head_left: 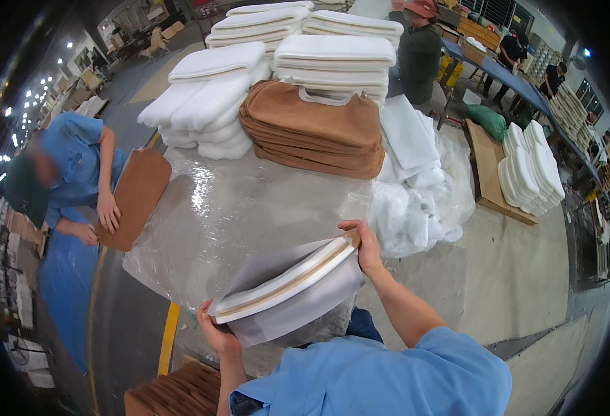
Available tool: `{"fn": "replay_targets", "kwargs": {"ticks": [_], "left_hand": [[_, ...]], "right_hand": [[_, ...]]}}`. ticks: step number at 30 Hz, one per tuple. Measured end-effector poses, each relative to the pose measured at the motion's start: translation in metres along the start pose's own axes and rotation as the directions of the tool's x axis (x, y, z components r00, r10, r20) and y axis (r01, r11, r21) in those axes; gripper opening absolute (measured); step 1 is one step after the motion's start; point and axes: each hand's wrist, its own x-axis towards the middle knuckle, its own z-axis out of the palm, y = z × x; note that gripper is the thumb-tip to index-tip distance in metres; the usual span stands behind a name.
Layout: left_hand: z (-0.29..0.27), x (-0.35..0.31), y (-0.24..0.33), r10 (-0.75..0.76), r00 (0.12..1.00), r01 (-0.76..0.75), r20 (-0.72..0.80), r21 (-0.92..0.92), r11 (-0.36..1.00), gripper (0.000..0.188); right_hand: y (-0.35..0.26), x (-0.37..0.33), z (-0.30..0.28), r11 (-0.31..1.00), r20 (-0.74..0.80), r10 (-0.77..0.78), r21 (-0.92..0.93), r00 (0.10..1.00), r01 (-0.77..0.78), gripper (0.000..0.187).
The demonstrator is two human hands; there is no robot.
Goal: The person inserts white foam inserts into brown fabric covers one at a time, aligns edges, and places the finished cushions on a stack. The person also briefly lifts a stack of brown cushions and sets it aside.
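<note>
Between my two hands is a curved cushion pad (287,283), its edge showing white padding around a tan core. Thin grey fabric (298,315) hangs loose along both sides of it. My left hand (219,333) grips the near left end. At the far right end, by a bit of brown cover, my right hand (364,248) is closed around the pad. The pad is held tilted over the near edge of a plastic-covered table (249,194). Beyond it lies a stack of brown cushion covers (312,132).
White padding stacks (332,52) stand at the back of the table. Crumpled clear plastic (422,208) bulges at the right. On the left a co-worker (76,159) handles a brown cushion (138,197). A brown stack (173,392) sits low by my left arm.
</note>
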Motion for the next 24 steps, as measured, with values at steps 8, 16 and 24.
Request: {"fn": "replay_targets", "kwargs": {"ticks": [8,16,24], "left_hand": [[-0.013,-0.009,-0.01,-0.043,0.988,0.033,-0.147,-0.072,0.997,0.045],[-0.004,-0.042,-0.013,-0.242,0.909,0.157,-0.338,-0.261,0.952,0.043],[-0.01,-0.224,-0.063,-0.444,0.829,0.204,-0.34,-0.556,0.806,0.063]], "right_hand": [[0.01,-0.004,-0.01,0.934,0.268,-0.143,-0.282,0.953,0.219,0.055],[0.024,0.033,-0.084,0.806,0.365,0.528,0.07,0.767,-0.588,0.063],[-0.006,0.066,-0.023,0.435,0.338,0.9,-0.701,0.274,-0.564,0.067]]}}
